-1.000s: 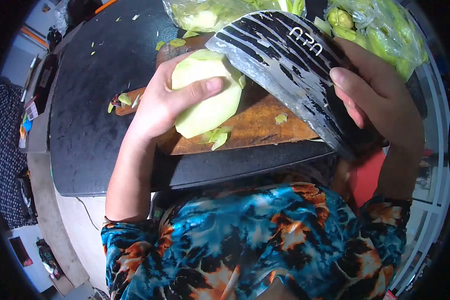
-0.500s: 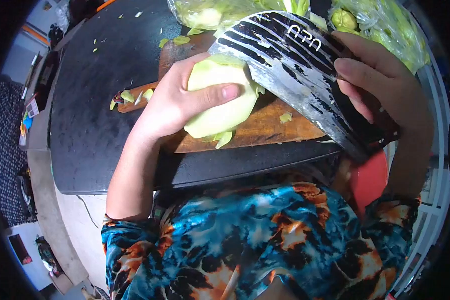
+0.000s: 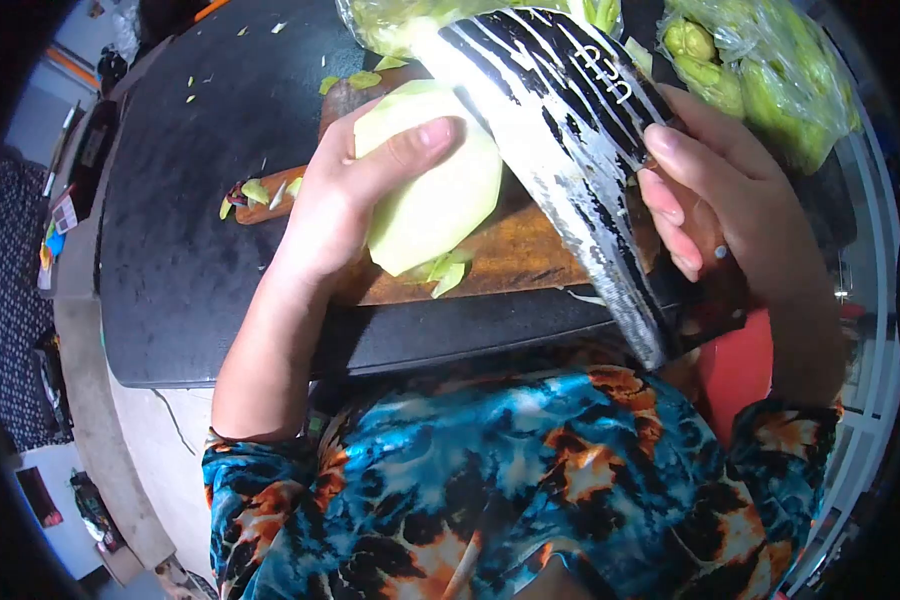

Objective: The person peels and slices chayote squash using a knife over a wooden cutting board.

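My left hand (image 3: 345, 205) is closed around a peeled pale green kohlrabi (image 3: 435, 195), its thumb lying across the near face. Flat cut facets show on the kohlrabi, which I hold over a wooden cutting board (image 3: 515, 265). In my right hand (image 3: 725, 185) is a broad cleaver (image 3: 560, 150) with a worn black coating and white lettering. Its bright blade is tilted, the upper left part right beside the kohlrabi; I cannot tell if they touch. Fingers of the right hand cover much of the handle. Green peelings (image 3: 450, 275) lie on the board beneath.
A clear plastic bag of green vegetables (image 3: 790, 90) lies at the back right, and another plastic bag (image 3: 390, 25) at the back middle. Peel scraps (image 3: 365, 80) dot the black table (image 3: 190, 290). Something red (image 3: 740, 365) sits below the table edge at right.
The cleaver has swung, its lower end coming nearer to me and left, and its blade now shines. The kohlrabi has turned and shifted slightly left and up, showing a smoother face.
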Demonstrator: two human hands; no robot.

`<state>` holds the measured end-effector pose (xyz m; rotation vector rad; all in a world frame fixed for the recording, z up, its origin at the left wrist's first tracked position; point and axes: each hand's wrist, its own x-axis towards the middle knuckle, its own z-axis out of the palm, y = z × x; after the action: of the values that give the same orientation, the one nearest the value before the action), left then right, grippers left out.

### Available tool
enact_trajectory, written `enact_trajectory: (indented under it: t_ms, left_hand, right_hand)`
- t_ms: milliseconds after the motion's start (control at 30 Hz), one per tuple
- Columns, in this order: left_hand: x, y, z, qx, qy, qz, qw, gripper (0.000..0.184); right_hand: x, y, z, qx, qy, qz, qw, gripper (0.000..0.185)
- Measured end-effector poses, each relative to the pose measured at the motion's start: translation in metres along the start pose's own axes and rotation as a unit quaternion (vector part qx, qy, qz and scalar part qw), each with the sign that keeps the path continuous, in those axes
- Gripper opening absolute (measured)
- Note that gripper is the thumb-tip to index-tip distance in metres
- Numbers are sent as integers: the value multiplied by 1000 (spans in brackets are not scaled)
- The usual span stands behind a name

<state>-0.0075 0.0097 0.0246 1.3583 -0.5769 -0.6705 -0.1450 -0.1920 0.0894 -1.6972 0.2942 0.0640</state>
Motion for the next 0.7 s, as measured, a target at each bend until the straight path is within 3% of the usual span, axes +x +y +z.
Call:
enact_trajectory:
  t_ms: [500, 700]
  left_hand:
    - [1, -12, 7, -33, 27, 28, 999, 47]
    - [-1, -11, 13, -77, 52, 38, 995, 47]
  right_hand:
    - [4, 10, -3, -24, -19, -12, 999, 32]
    - [8, 21, 4, 2, -11, -66, 998, 31]
